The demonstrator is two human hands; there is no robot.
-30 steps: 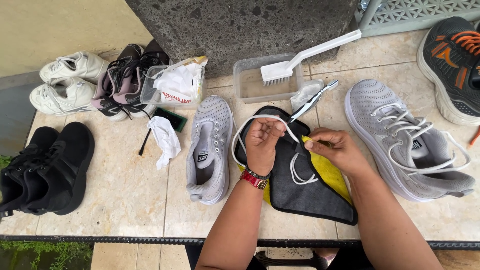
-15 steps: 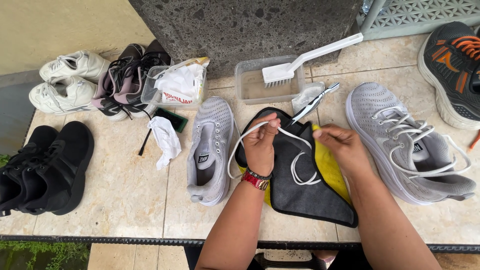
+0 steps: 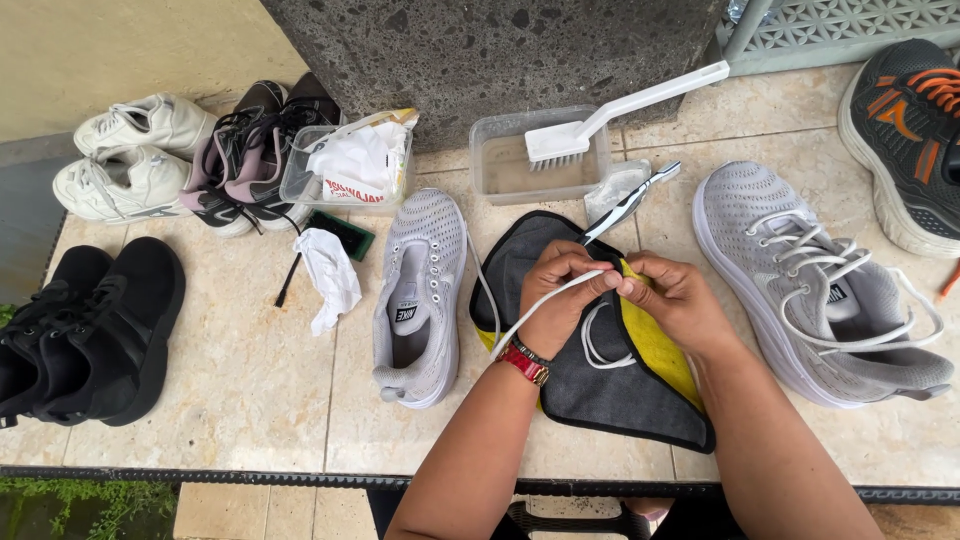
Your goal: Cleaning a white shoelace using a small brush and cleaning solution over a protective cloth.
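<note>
My left hand [image 3: 555,298] and my right hand [image 3: 675,295] meet over a dark grey cloth [image 3: 600,385] with a yellow cloth [image 3: 655,345] under it. Both pinch a white shoelace [image 3: 545,305] between their fingertips; its loops lie on the grey cloth and trail toward the unlaced grey sneaker [image 3: 418,295] to the left. A laced grey sneaker [image 3: 810,290] lies to the right of my right hand. A red wristband sits on my left wrist.
A clear tub of murky water [image 3: 510,165] with a white scrub brush [image 3: 620,112] stands beyond the cloth, beside a small brush [image 3: 630,200]. A tub of wipes [image 3: 350,165], crumpled tissue [image 3: 328,275], white, purple and black shoes are at left; an orange-laced shoe [image 3: 915,130] far right.
My hands have come together over the cloth, and the lace between them has shortened; its loop has shifted closer to my fingers.
</note>
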